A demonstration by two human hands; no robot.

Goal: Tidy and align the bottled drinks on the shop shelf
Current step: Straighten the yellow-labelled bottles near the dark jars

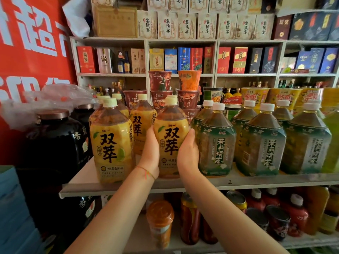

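Note:
A large yellow lemon-tea bottle (pixel 169 136) stands on the white shelf (pixel 238 181), its label facing me. My left hand (pixel 151 153) grips its left side and my right hand (pixel 188 154) grips its right side, fingers wrapped round the body. A second yellow bottle (pixel 111 143) stands at the front left, with more yellow bottles (pixel 141 125) behind. To the right, several green jasmine-tea bottles (pixel 215 142) stand in rows, the nearest one close to my right hand.
Black ceramic jars (pixel 55 143) stand left of the shelf. Stacked instant-noodle cups (pixel 161 88) sit behind the bottles. The lower shelf holds orange and red bottles and cans (pixel 236 198). Boxed liquor fills the wall shelves above.

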